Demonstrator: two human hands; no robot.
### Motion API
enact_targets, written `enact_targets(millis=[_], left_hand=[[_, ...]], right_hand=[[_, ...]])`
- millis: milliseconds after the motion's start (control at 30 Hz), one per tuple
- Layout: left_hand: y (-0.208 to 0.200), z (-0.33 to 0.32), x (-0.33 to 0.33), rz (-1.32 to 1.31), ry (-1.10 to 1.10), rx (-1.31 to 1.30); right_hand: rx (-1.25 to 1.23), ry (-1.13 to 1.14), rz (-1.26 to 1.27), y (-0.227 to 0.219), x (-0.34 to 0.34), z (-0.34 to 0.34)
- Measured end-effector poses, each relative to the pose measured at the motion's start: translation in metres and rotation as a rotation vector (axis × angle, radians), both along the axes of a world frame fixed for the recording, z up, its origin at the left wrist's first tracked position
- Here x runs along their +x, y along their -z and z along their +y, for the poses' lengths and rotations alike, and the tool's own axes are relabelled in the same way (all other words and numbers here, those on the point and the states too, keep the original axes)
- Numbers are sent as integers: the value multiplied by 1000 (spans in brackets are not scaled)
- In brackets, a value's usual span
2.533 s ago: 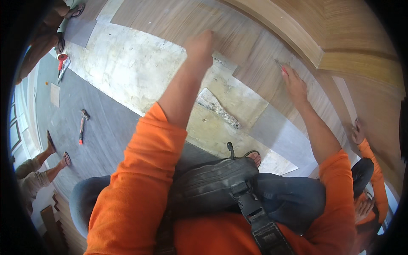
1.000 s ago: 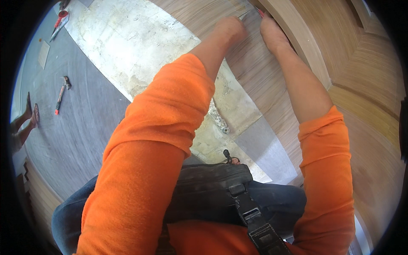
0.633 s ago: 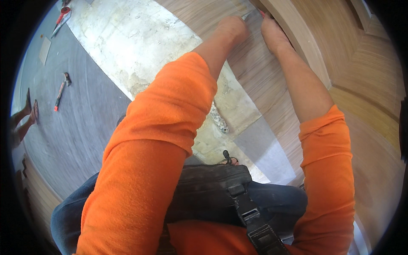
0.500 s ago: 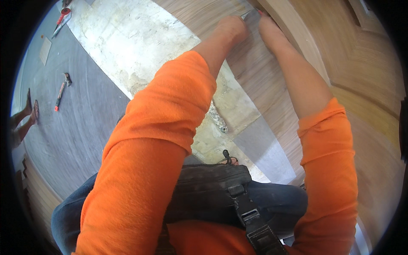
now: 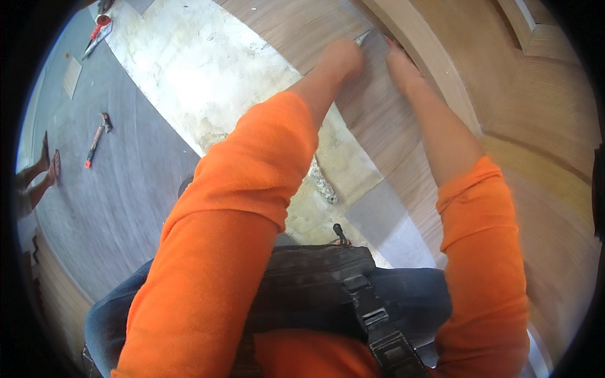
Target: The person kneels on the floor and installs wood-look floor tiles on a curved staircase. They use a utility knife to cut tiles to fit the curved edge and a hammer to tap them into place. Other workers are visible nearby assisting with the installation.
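Note:
Both arms, in orange sleeves, stretch forward to a brown wood-look plank (image 5: 394, 148) on the floor along the wooden wall. My left hand (image 5: 345, 58) is closed at the plank's far part, and a thin shiny metal piece (image 5: 362, 38) sticks out beyond its fingers. Just to the right, close to the wall's foot, my right hand (image 5: 401, 68) is closed round a slim tool with a red part (image 5: 388, 41) showing. The rest of that tool lies hidden in the grip. Backs of the hands cover most of the fingers.
A white-crusted handle (image 5: 323, 183) lies on the bare, stained floor strip (image 5: 189, 69). On grey flooring to the left are a hammer (image 5: 96, 142), a pale flat piece (image 5: 71, 77) and a red-handled tool (image 5: 99, 28). Another person's feet (image 5: 51, 165) stand at far left.
Both hands have come slightly nearer to me along the plank, still closed and side by side. The whole view has shifted a little; the hammer and other floor tools stay put.

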State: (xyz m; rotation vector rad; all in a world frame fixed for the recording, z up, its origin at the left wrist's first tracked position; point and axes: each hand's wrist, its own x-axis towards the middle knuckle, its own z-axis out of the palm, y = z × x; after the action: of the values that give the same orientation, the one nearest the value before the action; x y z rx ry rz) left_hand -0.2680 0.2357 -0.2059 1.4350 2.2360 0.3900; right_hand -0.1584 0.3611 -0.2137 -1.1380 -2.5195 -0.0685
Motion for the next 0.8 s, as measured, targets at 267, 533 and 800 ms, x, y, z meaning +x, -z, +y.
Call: enact_targets(millis=[267, 533, 800], left_hand=[[10, -10, 4, -103, -113, 79], [-2, -17, -1, -177, -141, -16], [-16, -7, 14, -132, -131, 52]], right_hand=[[-642, 260, -504, -55, 124, -63], [-553, 63, -312, -66, 105, -90], [-851, 193, -276, 14, -62, 20]])
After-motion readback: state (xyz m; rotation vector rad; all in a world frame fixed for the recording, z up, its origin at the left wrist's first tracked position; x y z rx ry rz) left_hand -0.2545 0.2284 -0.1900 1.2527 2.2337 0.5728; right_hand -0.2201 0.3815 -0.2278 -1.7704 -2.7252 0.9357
